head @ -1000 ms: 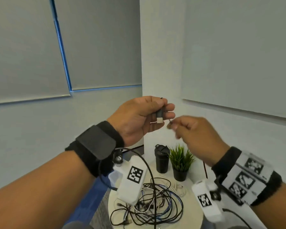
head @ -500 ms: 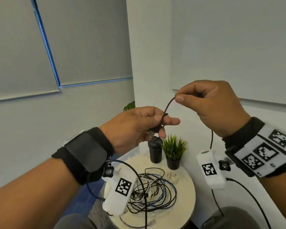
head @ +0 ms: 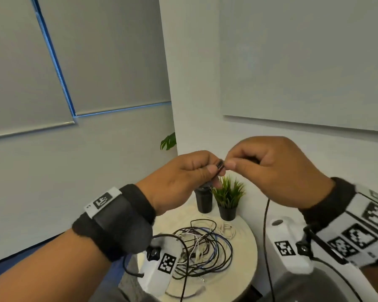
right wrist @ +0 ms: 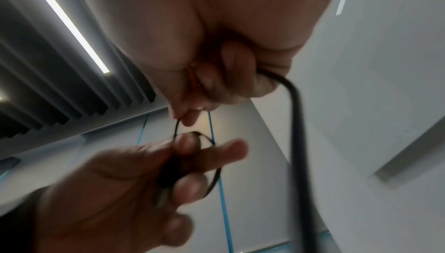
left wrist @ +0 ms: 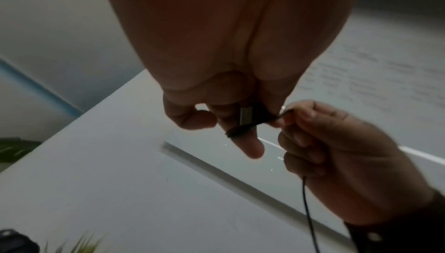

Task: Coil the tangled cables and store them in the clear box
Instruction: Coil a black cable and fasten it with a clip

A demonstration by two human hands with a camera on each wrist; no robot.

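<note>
2 hands are raised above 1 round white table [head: 244, 277], which carries 1 tangle of cables [head: 205, 249], 1 black cup [head: 203, 200] and 1 potted plant [head: 227, 198], in a grey-walled corner. The left hand [head: 179, 182] grips the black cable [left wrist: 308, 209] by its plug; the right hand [head: 277, 171], touching it, pinches the cord.

Black cable [left wrist: 240, 131] looped round a finger; tangled cables [head: 202, 249] on table.
</note>
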